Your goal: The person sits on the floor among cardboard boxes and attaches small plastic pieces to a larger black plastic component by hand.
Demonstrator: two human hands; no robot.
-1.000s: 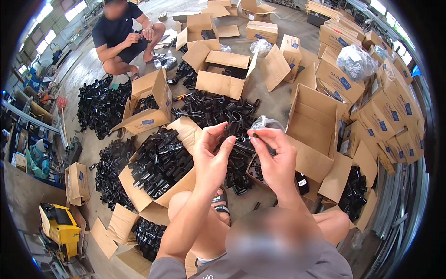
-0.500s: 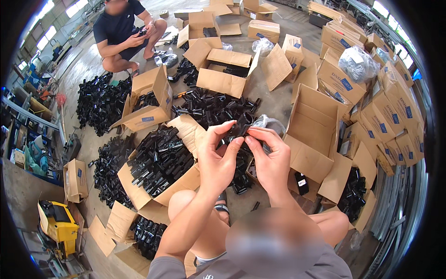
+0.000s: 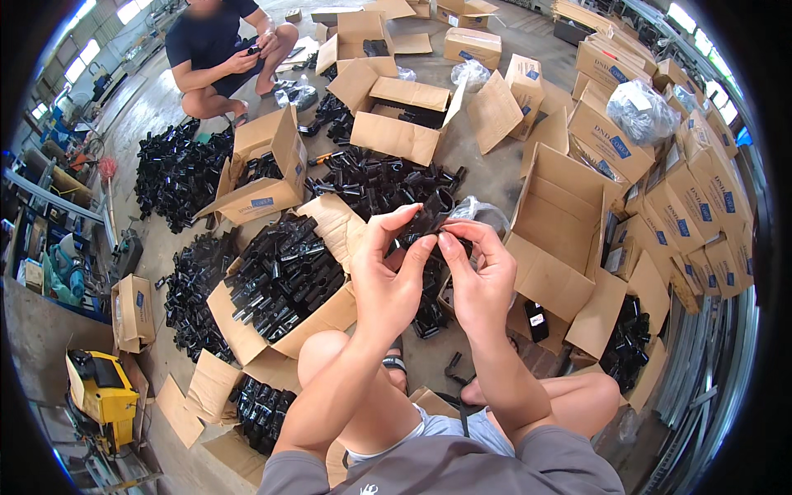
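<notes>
Between my raised hands is a black part with a hollow, rounded end [image 3: 437, 213]. My left hand [image 3: 386, 268] grips one side of it, fingers curled and thumb pressed against its lower edge. On the other side my right hand [image 3: 483, 268] pinches the near edge between thumb and index finger. Most of the part's underside is hidden behind the fingers. Beyond the hands lies a heap of similar black parts [image 3: 371, 183]. To the left, an open carton [image 3: 318, 330] holds more of them, many lined up in rows.
A carton with its flaps up [image 3: 553, 219] stands right of my hands, a dark phone-like object [image 3: 536, 320] below it. Stacked cartons [image 3: 693, 198] and long metal profiles [image 3: 701, 388] line the right. Far left, another person [image 3: 216, 58] squats, handling a small dark object.
Both my hands keep their grip on the black part and have barely moved. The other person's hands have shifted slightly. A blurred patch over my lap is gone.
</notes>
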